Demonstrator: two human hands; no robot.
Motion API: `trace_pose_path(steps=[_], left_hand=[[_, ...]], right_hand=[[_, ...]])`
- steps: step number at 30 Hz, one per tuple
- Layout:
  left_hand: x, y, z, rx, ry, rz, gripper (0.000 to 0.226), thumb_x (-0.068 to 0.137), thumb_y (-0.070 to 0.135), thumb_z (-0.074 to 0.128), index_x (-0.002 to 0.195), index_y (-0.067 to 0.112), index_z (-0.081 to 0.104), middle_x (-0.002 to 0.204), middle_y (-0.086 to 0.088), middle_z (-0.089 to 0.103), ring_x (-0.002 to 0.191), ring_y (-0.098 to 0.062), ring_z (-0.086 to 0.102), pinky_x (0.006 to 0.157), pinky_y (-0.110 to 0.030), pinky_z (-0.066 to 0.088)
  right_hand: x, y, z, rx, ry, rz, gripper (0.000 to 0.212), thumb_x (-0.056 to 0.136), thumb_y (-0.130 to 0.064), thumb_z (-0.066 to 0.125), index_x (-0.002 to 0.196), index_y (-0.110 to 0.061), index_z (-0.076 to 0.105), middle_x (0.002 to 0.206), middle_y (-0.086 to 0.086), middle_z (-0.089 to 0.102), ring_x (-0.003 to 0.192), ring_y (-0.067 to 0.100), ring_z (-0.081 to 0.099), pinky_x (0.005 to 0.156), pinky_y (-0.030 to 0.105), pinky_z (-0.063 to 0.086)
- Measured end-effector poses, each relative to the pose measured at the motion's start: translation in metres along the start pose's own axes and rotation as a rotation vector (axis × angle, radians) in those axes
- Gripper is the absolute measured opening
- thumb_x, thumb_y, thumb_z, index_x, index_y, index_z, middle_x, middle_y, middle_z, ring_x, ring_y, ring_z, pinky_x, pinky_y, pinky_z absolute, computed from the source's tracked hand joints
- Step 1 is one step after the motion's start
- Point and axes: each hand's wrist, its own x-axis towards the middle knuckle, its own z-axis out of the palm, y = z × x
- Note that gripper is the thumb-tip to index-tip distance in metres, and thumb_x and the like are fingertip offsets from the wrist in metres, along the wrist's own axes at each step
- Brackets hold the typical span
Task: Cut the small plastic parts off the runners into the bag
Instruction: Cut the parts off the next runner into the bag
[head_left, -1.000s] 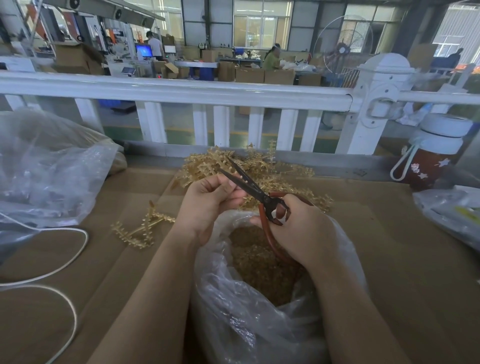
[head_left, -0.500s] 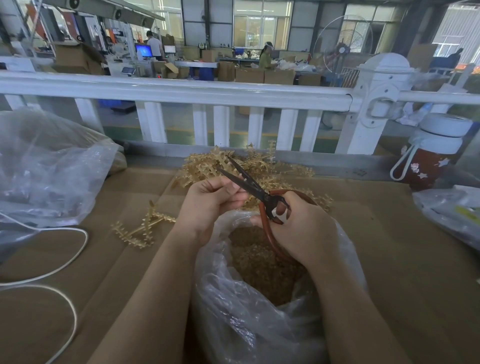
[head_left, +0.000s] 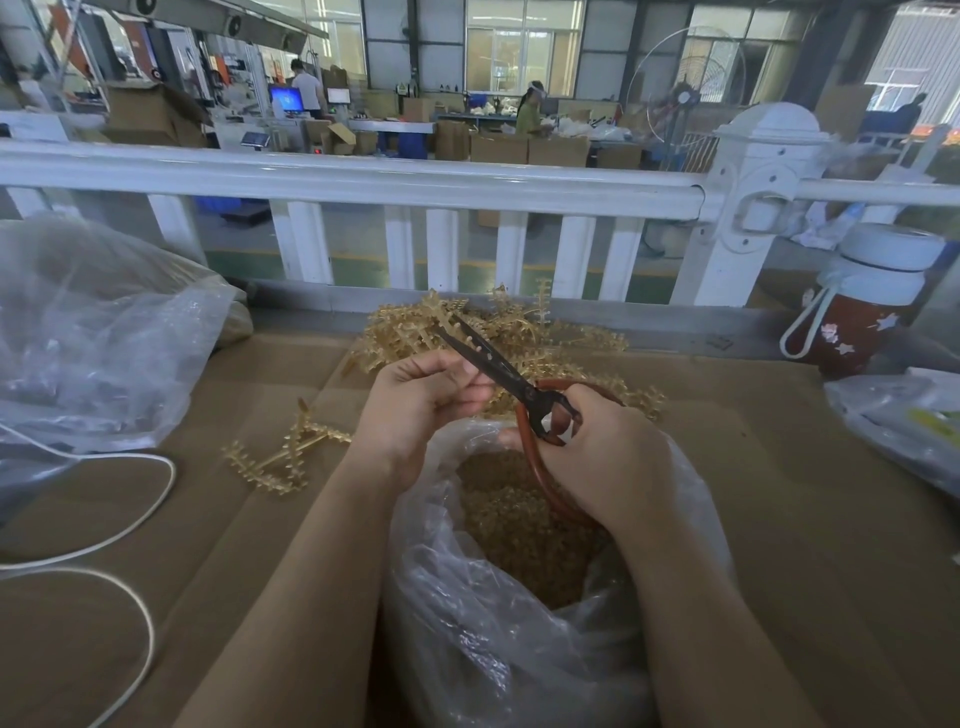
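Head view, mid-frame: my right hand (head_left: 602, 457) still grips scissors (head_left: 498, 371), now closed; left hand (head_left: 415, 405) keeps pinching something hidden over the bag (head_left: 519, 649).

Bag (head_left: 519, 649) before runner pile (head_left: 561, 343); loose runner (head_left: 291, 457) left, bottle (head_left: 857, 306) right.

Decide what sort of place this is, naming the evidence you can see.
Probably a factory floor: stacked cardboard boxes, a large industrial fan, and a pile of plastic runners beside a bag of cut parts.
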Motion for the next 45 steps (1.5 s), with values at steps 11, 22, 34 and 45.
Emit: trace_pose_path(steps=[11,22,34,45], left_hand=[[-0.002,0.001,0.002,0.075,-0.049,0.033,0.032,0.091,0.002,0.061,0.071,0.019,0.08,0.077,-0.005,0.075,0.068,-0.012,0.07,0.066,-0.021,0.056],[-0.002,0.001,0.003,-0.012,-0.071,-0.001,0.012,0.075,0.014,0.068,0.075,0.015,0.08,0.077,-0.006,0.076,0.068,-0.011,0.07,0.065,-0.021,0.057],[0.0,0.001,0.004,-0.107,-0.046,-0.043,0.01,0.073,0.013,0.069,0.076,0.012,0.079,0.077,-0.007,0.075,0.067,-0.012,0.071,0.062,-0.021,0.057],[0.001,-0.004,0.007,0.029,-0.085,-0.158,0.007,0.074,0.013,0.074,0.076,0.014,0.081,0.069,-0.003,0.07,0.054,-0.007,0.059,0.052,-0.017,0.05]], right_hand=[[0.001,0.003,0.008,-0.011,0.087,-0.024,0.053,0.078,-0.08,0.059,0.084,-0.027,0.056,0.07,-0.017,0.058,0.059,0.002,0.051,0.055,0.019,0.046],[0.001,0.006,0.012,0.039,0.144,-0.032,0.051,0.078,-0.076,0.063,0.086,-0.025,0.064,0.072,-0.012,0.066,0.063,0.009,0.06,0.059,0.026,0.052],[0.003,0.011,0.019,0.089,0.195,-0.086,0.051,0.079,-0.076,0.064,0.083,-0.025,0.067,0.069,-0.013,0.066,0.061,0.006,0.059,0.056,0.02,0.05],[0.008,0.011,0.02,0.422,0.119,0.082,0.032,0.085,-0.05,0.072,0.069,-0.023,0.066,0.062,-0.011,0.066,0.06,0.004,0.061,0.058,0.03,0.052]])
